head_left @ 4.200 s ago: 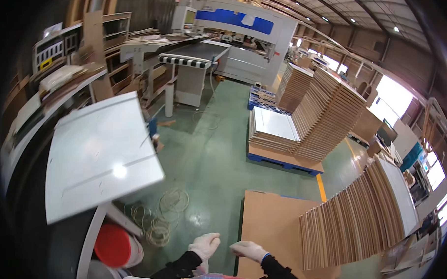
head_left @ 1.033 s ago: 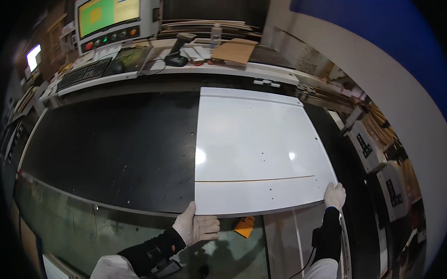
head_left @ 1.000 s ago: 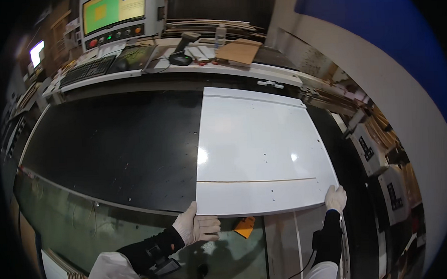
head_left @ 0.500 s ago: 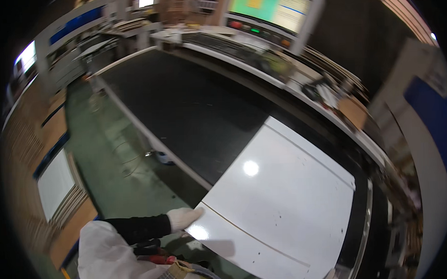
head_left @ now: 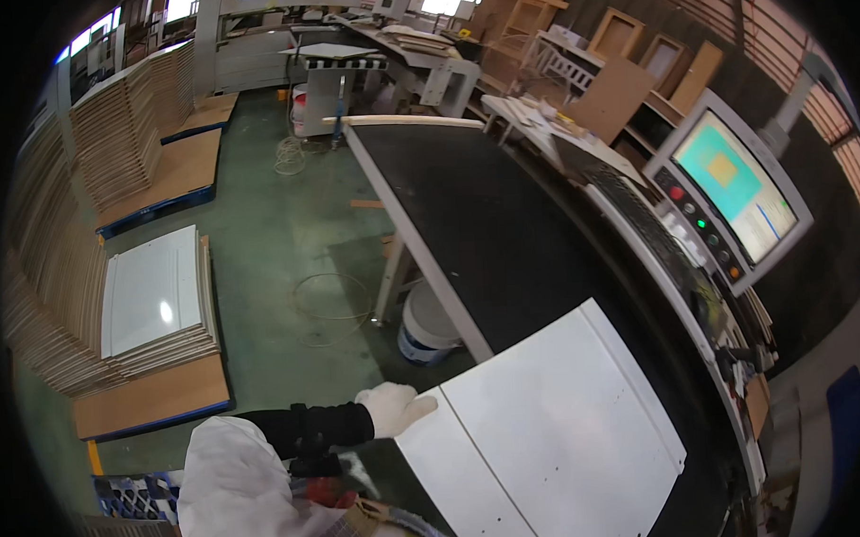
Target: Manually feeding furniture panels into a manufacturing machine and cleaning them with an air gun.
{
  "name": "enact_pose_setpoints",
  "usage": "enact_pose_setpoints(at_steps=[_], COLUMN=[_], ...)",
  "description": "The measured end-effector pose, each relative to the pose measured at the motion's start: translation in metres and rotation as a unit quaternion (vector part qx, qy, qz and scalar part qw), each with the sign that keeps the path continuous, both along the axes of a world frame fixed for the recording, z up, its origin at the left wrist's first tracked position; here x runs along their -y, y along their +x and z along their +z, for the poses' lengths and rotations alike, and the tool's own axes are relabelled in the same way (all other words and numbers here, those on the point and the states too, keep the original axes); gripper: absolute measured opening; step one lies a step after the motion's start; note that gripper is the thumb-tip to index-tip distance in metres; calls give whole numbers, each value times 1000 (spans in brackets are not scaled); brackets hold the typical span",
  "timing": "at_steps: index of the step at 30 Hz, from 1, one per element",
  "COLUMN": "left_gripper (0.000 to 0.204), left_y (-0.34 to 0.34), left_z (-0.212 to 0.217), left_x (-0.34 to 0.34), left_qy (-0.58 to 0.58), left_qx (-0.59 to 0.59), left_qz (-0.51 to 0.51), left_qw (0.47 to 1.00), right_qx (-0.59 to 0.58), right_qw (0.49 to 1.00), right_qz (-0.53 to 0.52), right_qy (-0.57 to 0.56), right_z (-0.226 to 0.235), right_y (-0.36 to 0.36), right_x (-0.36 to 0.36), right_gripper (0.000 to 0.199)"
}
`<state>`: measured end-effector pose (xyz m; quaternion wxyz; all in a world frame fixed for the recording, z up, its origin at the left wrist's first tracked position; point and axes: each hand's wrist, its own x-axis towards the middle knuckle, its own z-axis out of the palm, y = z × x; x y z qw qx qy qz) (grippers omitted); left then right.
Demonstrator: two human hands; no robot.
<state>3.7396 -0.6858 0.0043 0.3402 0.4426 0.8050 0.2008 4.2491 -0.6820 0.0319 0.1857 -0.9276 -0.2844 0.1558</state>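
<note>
White panel (head_left: 561,432) in the gloved left hand (head_left: 393,409)

No words or numbers are being shown legibly around the gloved left hand (head_left: 394,409). On the lit screen (head_left: 733,187), well ahead and to the right of that hand, a green field with a yellow-orange square (head_left: 720,170) is being displayed beside a pale area, any lettering being too small to be made out. On the white bucket (head_left: 430,318), nearer ahead of the hand, a blue band (head_left: 420,350) is being shown, too blurred to be read.
</note>
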Motion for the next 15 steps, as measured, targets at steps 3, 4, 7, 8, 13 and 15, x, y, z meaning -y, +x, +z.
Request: enact_pose_setpoints(at_steps=[3, 4, 7, 8, 13, 15], left_gripper=[66, 65, 64, 65, 63, 62], left_y=[-79, -102, -164, -183, -276, -312], left_z=[20, 26, 31, 28, 33, 31], left_x=[3, 5, 21, 24, 17, 5], left_qy=[0, -10, -18, -4, 65, 84], left_qx=[12, 19, 28, 15, -30, -31], left_qz=[8, 31, 77, 110, 216, 234], left_qw=[1000, 999, 997, 994, 974, 968], right_qx=[-82, -127, -303, -239, -239, -267], right_qw=[990, 978, 891, 932, 932, 911], right_qz=[59, 94, 142, 100, 197, 240], right_qy=[93, 138, 306, 253, 189, 204], right_z=[-1, -7, -44, 5, -1, -8], right_y=[-56, -69, -94, -176, -286, -328], right_x=[-14, -29, -88, -93, -220, -269], right_gripper=[70, 69, 66, 67, 73, 74])
